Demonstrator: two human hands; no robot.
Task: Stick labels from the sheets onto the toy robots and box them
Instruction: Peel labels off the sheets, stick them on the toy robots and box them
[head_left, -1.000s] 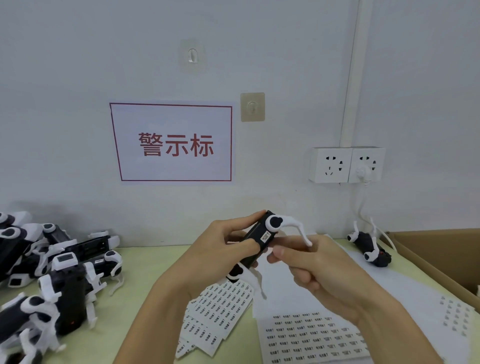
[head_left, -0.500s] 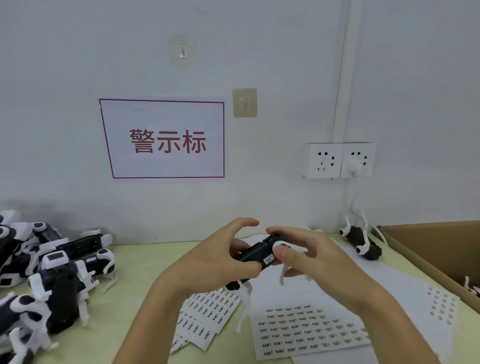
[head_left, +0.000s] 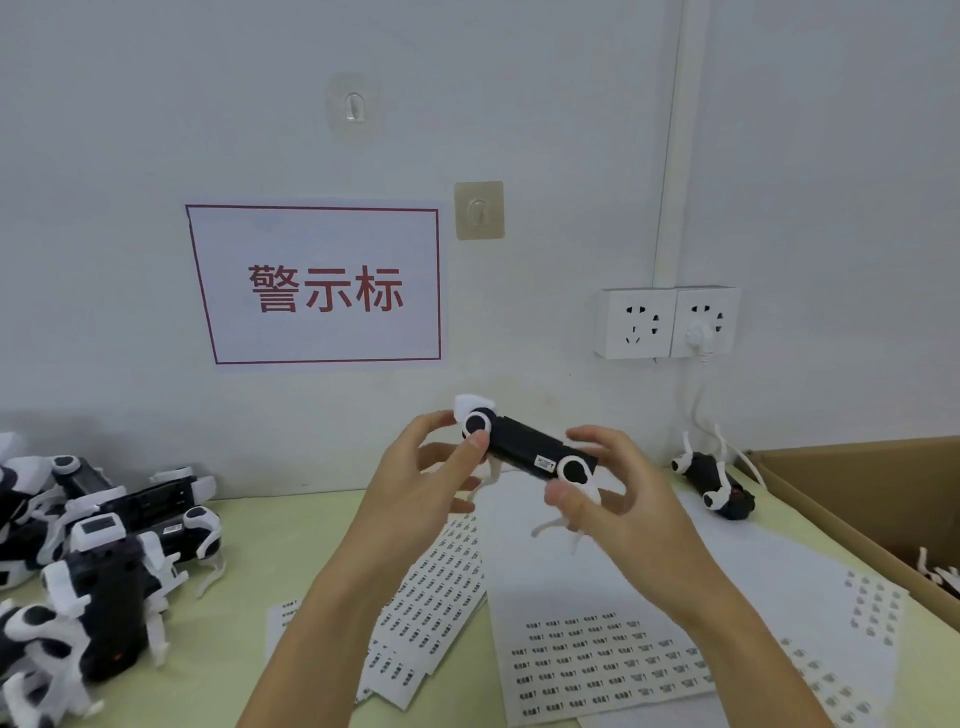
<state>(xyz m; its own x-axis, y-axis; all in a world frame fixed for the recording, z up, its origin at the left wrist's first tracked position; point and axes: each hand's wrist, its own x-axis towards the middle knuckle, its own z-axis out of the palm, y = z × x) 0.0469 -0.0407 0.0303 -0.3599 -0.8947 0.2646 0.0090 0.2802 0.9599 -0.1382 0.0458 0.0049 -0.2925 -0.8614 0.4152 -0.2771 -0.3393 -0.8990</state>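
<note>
Now, in my hands: a black-and-white toy robot (head_left: 530, 454), lifted above the table (head_left: 270, 525), lying roughly level, a small label on its side near the right end.
Left hand (head_left: 415, 493): fingers curled, thumb on the round white joint at the robot's left end.
Right hand (head_left: 623, 499): gripping the right end, fingers curled round it; white legs dangle below my fingers.
Label sheets (head_left: 597, 654): spread flat on the table under my hands, a loose fan of cut strips (head_left: 431, 587) just to their left.
Cardboard box (head_left: 852, 499): open at the right edge of the table; something white and black shows in its near corner, probably a boxed robot, though too little is visible to tell.
Waiting pile (head_left: 93, 561): more toy robots heaped at the left.
Lone robot (head_left: 714, 483): lying beside the box, below the wall sockets (head_left: 667, 322).
</note>
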